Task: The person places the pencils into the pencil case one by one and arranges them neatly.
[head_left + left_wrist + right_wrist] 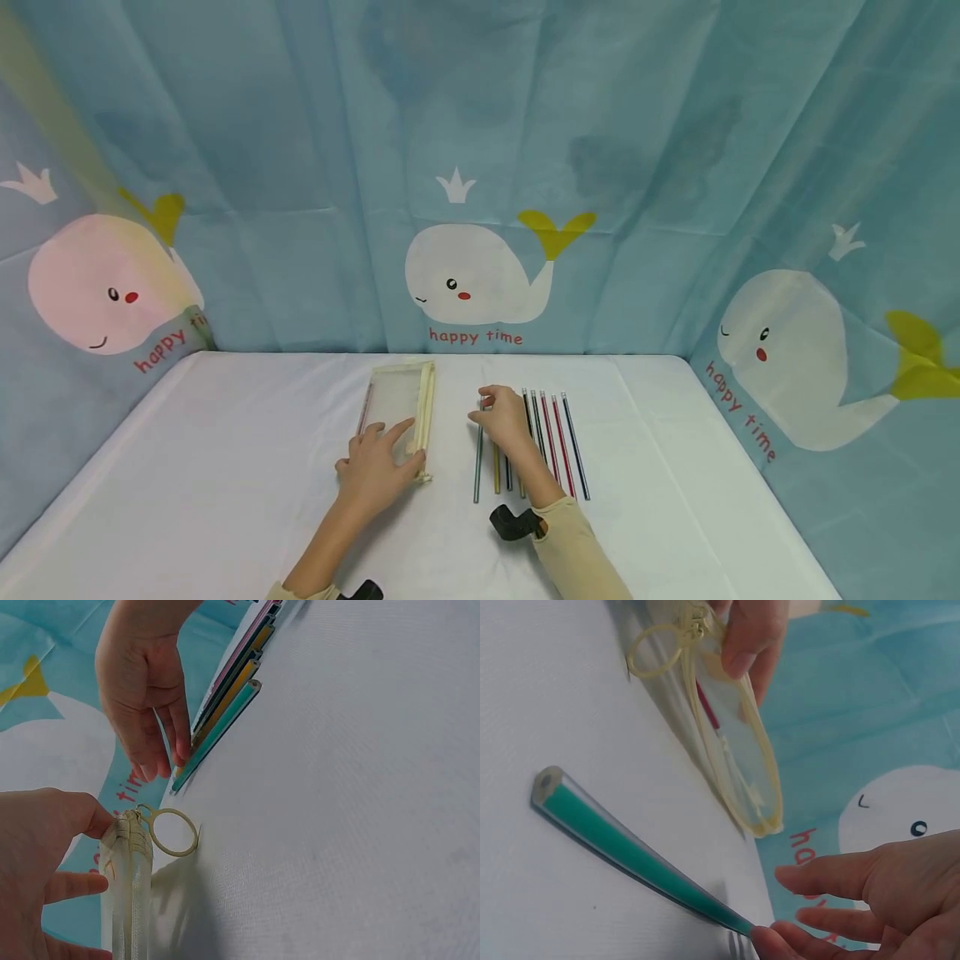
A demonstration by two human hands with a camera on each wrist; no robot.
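Left hand (375, 469) rests spread on the clear zippered pouch (395, 396), perhaps to keep it steady, while the right hand (507, 422), fingers unclosed, reaches the far end of the green pencil (630, 847), leftmost of the pencils (564, 442) on the counter (675, 467)

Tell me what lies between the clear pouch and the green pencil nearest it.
Bare white cloth, as the head view shows between the clear pouch and the green pencil; near the pencil's far end, the right hand juts slightly over it.

Gap between pouch (396, 396) and green pencil (478, 467); other pencils (564, 446) block right side.
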